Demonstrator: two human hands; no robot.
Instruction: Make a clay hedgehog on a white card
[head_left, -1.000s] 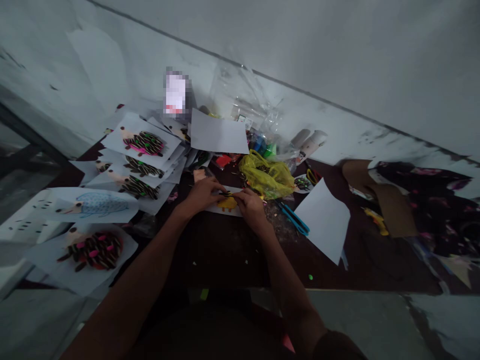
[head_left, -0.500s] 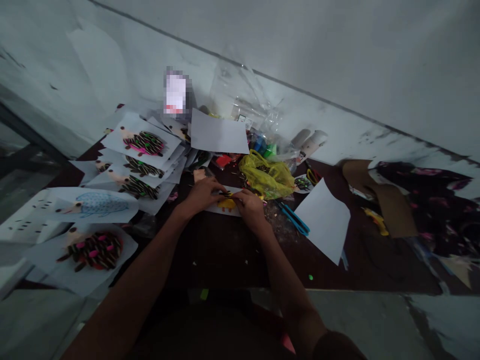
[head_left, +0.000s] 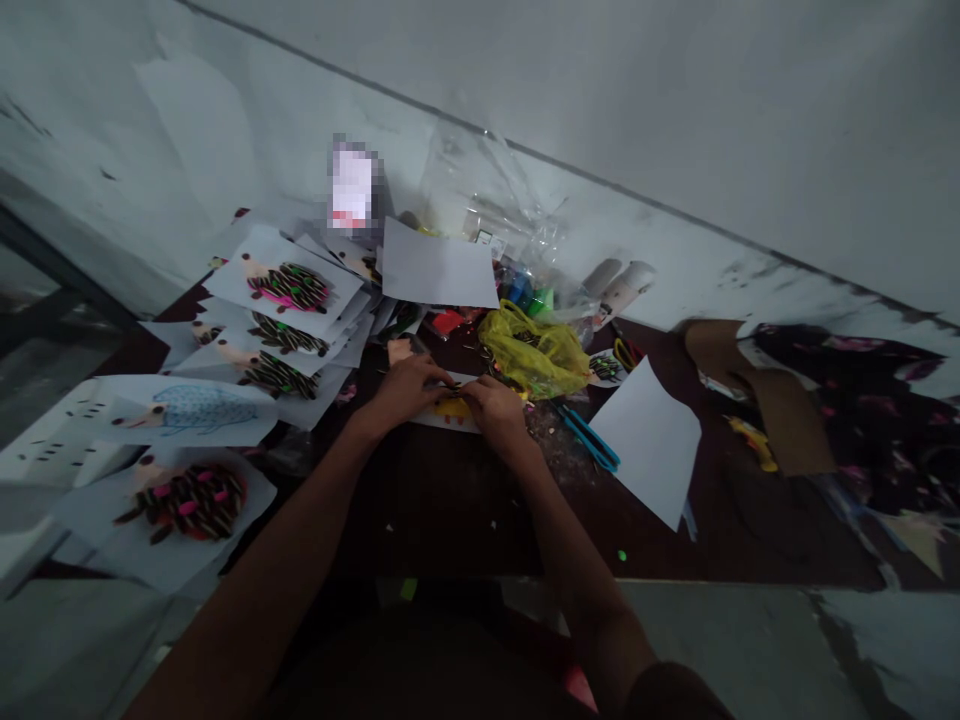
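Paper (head_left: pixel 429 424) | under left hand (head_left: pixel 409 390), right hand (head_left: pixel 501 408) | front table edge (head_left: pixel 675 578) well apart

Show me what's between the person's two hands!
In the head view, white paper with a yellow shape and a dark bit lies between the left hand and the right hand, partly covered.

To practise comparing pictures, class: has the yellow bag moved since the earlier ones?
No, in no direction: the yellow bag keeps its place on the dark table.
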